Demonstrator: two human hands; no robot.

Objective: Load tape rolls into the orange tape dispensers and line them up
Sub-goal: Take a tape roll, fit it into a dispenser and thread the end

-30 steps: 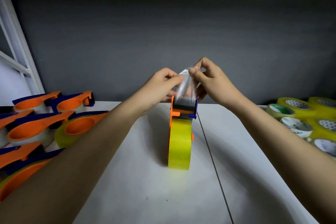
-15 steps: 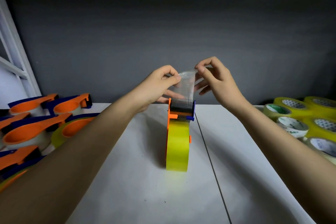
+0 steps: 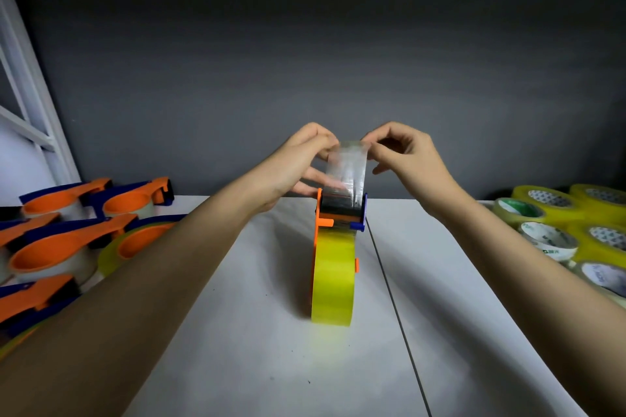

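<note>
Hands meet just above the middle of the frame: the left hand [image 3: 298,162] pinches the left top corner of a clear, shiny strip of tape [image 3: 347,169], and the right hand [image 3: 406,159] pinches its right top corner between thumb and forefinger, other fingers loosely curled. The strip stands upright and taut, rising from the orange plastic tape dispenser with a blue side tab [image 3: 340,213] directly below the hands. A translucent yellow roll of packing tape [image 3: 333,278] sits on edge in that dispenser, on the white table [image 3: 257,349] at centre frame. At left lie more orange-and-blue dispensers [image 3: 67,240], some loaded. At right edge, loose yellow tape rolls [image 3: 572,223] lie flat, touching one another.
</note>
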